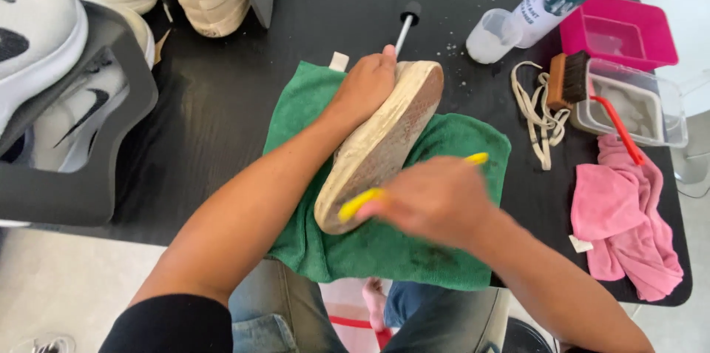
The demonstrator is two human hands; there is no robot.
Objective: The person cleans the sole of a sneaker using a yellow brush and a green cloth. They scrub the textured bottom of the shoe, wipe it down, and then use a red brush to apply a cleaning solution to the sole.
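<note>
Hands clamped on shoe and brush.
Left hand [367,85] gripped the tilted shoe [381,142]; right hand [436,201] held a yellow brush [358,203] against its sole, over a green towel [384,246].

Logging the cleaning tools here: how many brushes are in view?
2. A yellow-handled brush is in the right hand, against the shoe sole; a brown wooden brush rests on the clear tub's rim at right. Others may be hidden.
</note>
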